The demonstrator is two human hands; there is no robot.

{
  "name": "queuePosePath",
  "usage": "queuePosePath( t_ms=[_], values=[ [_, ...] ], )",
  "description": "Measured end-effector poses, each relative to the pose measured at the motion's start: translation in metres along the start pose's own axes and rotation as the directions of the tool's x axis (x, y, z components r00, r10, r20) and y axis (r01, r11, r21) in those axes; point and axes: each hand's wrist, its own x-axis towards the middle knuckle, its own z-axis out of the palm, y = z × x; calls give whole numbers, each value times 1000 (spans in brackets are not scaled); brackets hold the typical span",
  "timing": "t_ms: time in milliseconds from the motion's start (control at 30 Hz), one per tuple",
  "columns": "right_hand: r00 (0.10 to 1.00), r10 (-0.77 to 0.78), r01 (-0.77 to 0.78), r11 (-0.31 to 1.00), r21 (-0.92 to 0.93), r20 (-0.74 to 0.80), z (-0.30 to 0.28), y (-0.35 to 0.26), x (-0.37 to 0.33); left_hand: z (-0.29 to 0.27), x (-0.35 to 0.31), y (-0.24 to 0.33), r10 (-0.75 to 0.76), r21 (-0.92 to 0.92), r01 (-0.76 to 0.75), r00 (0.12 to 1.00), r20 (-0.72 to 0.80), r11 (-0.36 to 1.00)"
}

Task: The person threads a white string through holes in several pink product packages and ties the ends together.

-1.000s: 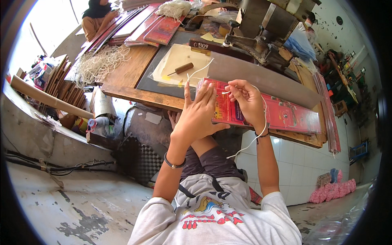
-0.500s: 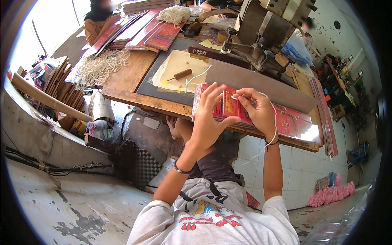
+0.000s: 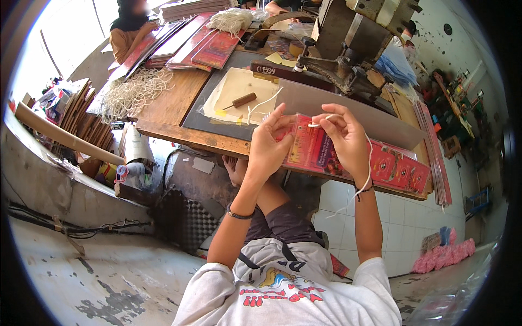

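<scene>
A long glossy red printed strip (image 3: 399, 165) lies along the near table edge, on a stack of similar ones. My left hand (image 3: 269, 146) is closed at its left end, thumb and fingers around the edge; the fingertips are partly hidden. Over the strip's middle, my right hand (image 3: 348, 138) pinches a white string (image 3: 370, 157) between thumb and fingers. A short end sticks out at the fingertips, and the rest passes behind the hand and dangles below the wrist. Another white string (image 3: 265, 103) rests beyond my left hand, beside a wooden-handled awl (image 3: 243, 100) on cream paper.
A heavy metal press (image 3: 348, 65) stands behind the strip, with a grey board (image 3: 348, 108) before it. Tangled string (image 3: 136, 89) and red printed boards (image 3: 217, 49) fill the far left. Co-workers sit at the far side, one with an arm (image 3: 128, 43) over boards.
My left hand has gone from spread fingers to closed on the strip's left end. The strip's upper face shows a different part. My right hand keeps the string, its fingers slightly raised.
</scene>
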Motion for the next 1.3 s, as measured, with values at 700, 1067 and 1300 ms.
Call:
queuePosePath(
  t_ms=[700,1067,1300],
  values=[
    [987,-130,136,989,55,-97,29,46,12,-27,30,-14,81,441,-164,976,201,882],
    [971,-238,232,954,-191,-7,30,43,35,-10,25,-14,264,532,-216,964,-16,819],
    [934,-310,348,903,-253,177,27,28,56,-12,25,-19,217,441,-155,972,-94,884]
  ],
)
